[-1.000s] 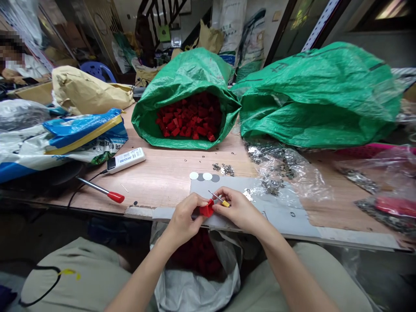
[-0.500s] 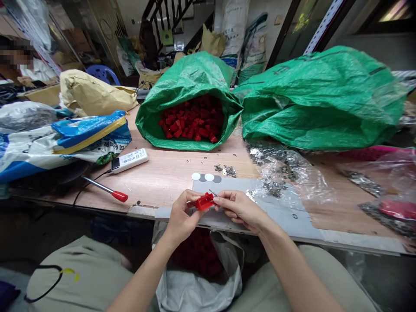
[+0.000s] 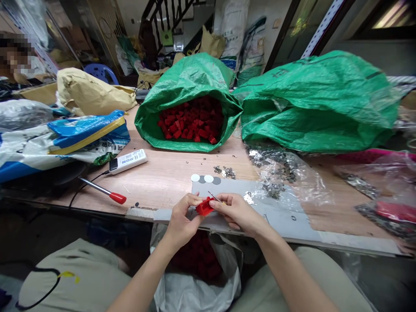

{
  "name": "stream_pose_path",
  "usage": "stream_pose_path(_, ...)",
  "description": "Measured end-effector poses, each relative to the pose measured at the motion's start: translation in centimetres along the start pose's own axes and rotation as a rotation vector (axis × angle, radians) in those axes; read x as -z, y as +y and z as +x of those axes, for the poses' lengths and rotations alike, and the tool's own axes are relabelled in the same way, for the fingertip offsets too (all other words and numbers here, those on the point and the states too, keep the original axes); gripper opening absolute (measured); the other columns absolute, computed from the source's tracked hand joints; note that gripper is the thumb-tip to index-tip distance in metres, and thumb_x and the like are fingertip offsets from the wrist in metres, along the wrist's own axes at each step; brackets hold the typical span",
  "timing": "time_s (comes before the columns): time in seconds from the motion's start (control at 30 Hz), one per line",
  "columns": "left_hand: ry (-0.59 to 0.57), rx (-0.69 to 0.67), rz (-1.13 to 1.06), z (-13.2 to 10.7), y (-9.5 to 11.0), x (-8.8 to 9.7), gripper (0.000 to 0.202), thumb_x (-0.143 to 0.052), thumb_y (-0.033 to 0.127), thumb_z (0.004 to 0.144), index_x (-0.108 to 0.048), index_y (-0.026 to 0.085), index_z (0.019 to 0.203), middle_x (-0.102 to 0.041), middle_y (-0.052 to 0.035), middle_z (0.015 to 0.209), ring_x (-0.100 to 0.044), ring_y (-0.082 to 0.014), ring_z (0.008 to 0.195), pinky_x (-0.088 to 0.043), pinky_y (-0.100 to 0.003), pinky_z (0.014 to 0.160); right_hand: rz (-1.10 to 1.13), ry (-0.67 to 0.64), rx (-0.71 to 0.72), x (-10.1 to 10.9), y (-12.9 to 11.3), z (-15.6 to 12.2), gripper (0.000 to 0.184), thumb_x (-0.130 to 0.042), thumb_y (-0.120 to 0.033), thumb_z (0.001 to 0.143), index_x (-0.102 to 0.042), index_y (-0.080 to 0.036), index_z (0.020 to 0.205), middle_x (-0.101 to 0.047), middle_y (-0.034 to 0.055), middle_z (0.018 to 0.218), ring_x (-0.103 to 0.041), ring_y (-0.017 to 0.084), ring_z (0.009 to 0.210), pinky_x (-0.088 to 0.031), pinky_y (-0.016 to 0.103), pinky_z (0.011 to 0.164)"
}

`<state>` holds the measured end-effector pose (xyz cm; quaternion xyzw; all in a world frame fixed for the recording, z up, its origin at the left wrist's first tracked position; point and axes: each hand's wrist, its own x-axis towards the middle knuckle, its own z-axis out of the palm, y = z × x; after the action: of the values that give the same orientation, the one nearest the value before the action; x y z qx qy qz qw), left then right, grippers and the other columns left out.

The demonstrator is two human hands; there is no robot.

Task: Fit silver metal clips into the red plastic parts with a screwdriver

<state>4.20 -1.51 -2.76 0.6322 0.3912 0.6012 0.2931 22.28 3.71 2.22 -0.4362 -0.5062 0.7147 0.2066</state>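
Between thumb and fingers, my left hand (image 3: 184, 215) grips a small red plastic housing (image 3: 204, 207), its open side tilted up toward me. My right hand (image 3: 234, 211) is closed in a pinch on a thin metal pin-like tool (image 3: 214, 196), whose tip points up and left over the housing's edge. The right fingertips are close against the housing; whether they touch it I cannot tell. Both hands are above the grey mat (image 3: 279, 216) at the table's front edge. Small metal clips (image 3: 225, 172) lie loose beyond them.
A green sack (image 3: 188, 78) full of red housings lies open at the back, with another green sack (image 3: 318, 104) to its right. Below the edge hangs a whitish bag (image 3: 198, 294) of red pieces. A red-handled rod (image 3: 117, 198) and white device (image 3: 128, 161) lie left. A person sits far left.
The whole view has shifted slightly. My left hand still grips the red housing, and the thin tool in my right hand has tilted a little, staying by the housing's edge.
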Motion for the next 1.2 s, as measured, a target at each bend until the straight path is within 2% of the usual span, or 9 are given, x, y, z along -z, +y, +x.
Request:
stream_pose_path(0.1, 0.01, -0.009, -0.032, 0.0, -0.1, 0.1, 0.026, -0.071, 0.007, 0.081, -0.059, 0.023, 0.098, -0.068, -0.0008, 0.098, -0.068, -0.0165, 0.102, -0.043, -0.049, 0.112, 0.023, -0.009, -0.017, -0.4, -0.4, -0.1, 0.043, -0.076, -0.055, 0.074, -0.063, -0.015, 0.082, -0.028, -0.0132, 0.048, -0.019, 0.002, 0.036, -0.021, 0.015, 0.03)
stream_pose_path(0.37, 0.067, 0.099, -0.24, 0.7, 0.1, 0.6, 0.029, -0.077, 0.011, 0.078, -0.054, 0.022, 0.093, -0.071, 0.001, 0.096, -0.072, -0.0141, 0.096, -0.04, -0.048, 0.116, 0.334, -0.051, -0.061, -1.9, -0.4, -0.4, 0.035, -0.078, -0.044, 0.073, -0.059, -0.016, 0.08, -0.037, -0.0112, 0.055, -0.014, 0.0, 0.039, -0.017, 0.012, 0.031)
stream_pose_path(0.57, 0.057, 0.125, -0.301, 0.8, -0.1, 1.1, 0.03, -0.078, 0.011, 0.077, -0.054, 0.022, 0.093, -0.071, 0.0021, 0.095, -0.072, -0.0122, 0.094, -0.039, -0.044, 0.116, 0.334, -0.076, -0.045, -2.6, 0.0, -0.2, 0.034, -0.072, -0.048, 0.078, -0.057, -0.017, 0.08, -0.036, -0.0108, 0.055, -0.012, 0.002, 0.041, -0.014, 0.015, 0.033)
stream_pose_path(0.67, 0.047, 0.16, -0.279, 0.7, 0.0, 1.0, 0.029, -0.077, 0.013, 0.078, -0.055, 0.023, 0.094, -0.07, 0.0012, 0.097, -0.071, -0.0137, 0.099, -0.044, -0.041, 0.112, 0.005, 0.021, 0.004, -1.8, -0.6, -0.8, 0.038, -0.064, -0.055, 0.082, -0.062, -0.018, 0.084, -0.04, -0.0083, 0.056, -0.021, 0.004, 0.04, -0.022, 0.018, 0.037)
stream_pose_path(0.77, 0.004, 0.194, -0.172, 0.5, 0.4, 0.7, 0.023, -0.075, 0.015, 0.081, -0.058, 0.022, 0.094, -0.067, -0.0005, 0.097, -0.068, -0.0161, 0.103, -0.047, -0.041, 0.109, -0.666, 0.48, 0.075, 0.1, -1.6, -2.0, 0.031, -0.061, -0.047, 0.087, -0.068, -0.017, 0.088, -0.06, 0.0015, 0.068, -0.053, 0.014, 0.057, -0.038, 0.025, 0.054)
stream_pose_path(0.83, -0.058, 0.192, -0.087, 0.4, 0.6, 0.6, 0.019, -0.073, 0.014, 0.082, -0.06, 0.022, 0.095, -0.066, -0.0004, 0.095, -0.068, -0.0154, 0.1, -0.043, -0.043, 0.112, -1.032, 0.757, -0.012, 1.6, -2.1, -2.8, 0.023, -0.058, -0.038, 0.09, -0.069, -0.017, 0.09, -0.07, 0.0084, 0.082, -0.064, 0.024, 0.078, -0.04, 0.029, 0.064)
stream_pose_path(0.87, -0.09, 0.185, -0.055, 0.4, 0.7, 0.5, 0.018, -0.072, 0.014, 0.083, -0.061, 0.022, 0.096, -0.066, -0.0004, 0.095, -0.067, -0.015, 0.098, -0.041, -0.044, 0.114, -1.144, 0.817, -0.092, 2.3, -2.2, -3.0, 0.022, -0.055, -0.035, 0.091, -0.069, -0.018, 0.09, -0.072, 0.0105, 0.086, -0.066, 0.027, 0.084, -0.04, 0.031, 0.066)
stream_pose_path(1.0, -0.155, 0.179, 0.028, 0.5, 1.0, 0.5, 0.019, -0.07, 0.014, 0.083, -0.064, 0.021, 0.1, -0.067, -0.0027, 0.099, -0.066, -0.017, 0.098, -0.042, -0.044, 0.111, -1.282, 0.823, -0.281, 3.6, -2.2, -3.1, 0.025, -0.049, -0.035, 0.093, -0.069, -0.02, 0.088, -0.074, 0.0122, 0.093, -0.068, 0.03, 0.09, -0.039, 0.032, 0.065)
stream_pose_path(1.2, -0.174, 0.129, 0.125, 0.6, 1.0, 0.4, 0.02, -0.066, 0.01, 0.083, -0.063, 0.021, 0.099, -0.067, -0.0024, 0.096, -0.065, -0.0168, 0.093, -0.048, -0.041, 0.103, -1.318, 0.825, -0.301, 3.2, -1.8, -2.5, 0.026, -0.047, -0.033, 0.092, -0.07, -0.021, 0.093, -0.075, 0.0114, 0.096, -0.069, 0.029, 0.09, -0.038, 0.032, 0.064)
